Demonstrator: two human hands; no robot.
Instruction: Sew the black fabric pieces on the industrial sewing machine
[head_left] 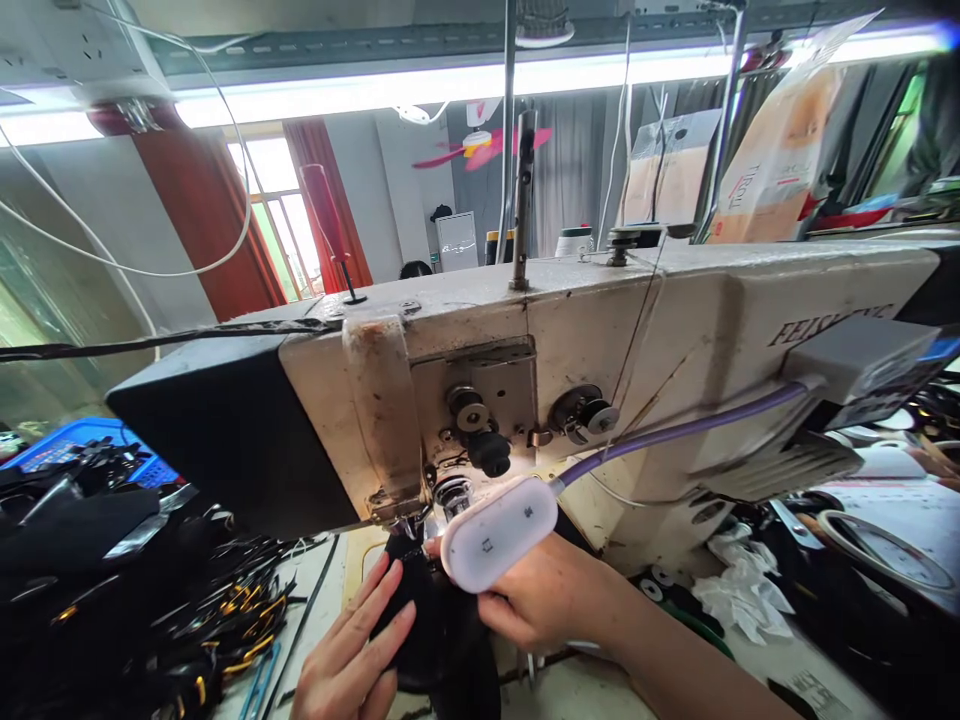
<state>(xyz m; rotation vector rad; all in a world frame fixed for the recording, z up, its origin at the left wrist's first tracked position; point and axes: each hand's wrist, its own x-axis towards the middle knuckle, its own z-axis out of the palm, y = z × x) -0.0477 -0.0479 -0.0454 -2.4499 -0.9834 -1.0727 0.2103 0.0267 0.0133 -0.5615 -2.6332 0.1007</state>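
Observation:
A piece of black fabric point(427, 630) lies under the needle area of a worn cream sewing machine point(667, 330). My left hand point(349, 650) rests on the fabric's left side, its fingers stretched out and slightly apart. On the other side, my right hand point(551, 600) has curled fingers closed on the fabric, with one fingertip close to the needle area. A white oval lamp point(499, 535) on a purple flexible neck point(675, 430) covers part of the right hand. The needle itself is hard to make out.
Black straps with yellow bits point(240, 610) pile up at left, near a blue basket point(161, 465). Scissors point(799, 535) and crumpled white tissue point(739, 580) lie at right. A red-handled screwdriver point(324, 215) stands upright on the machine's top.

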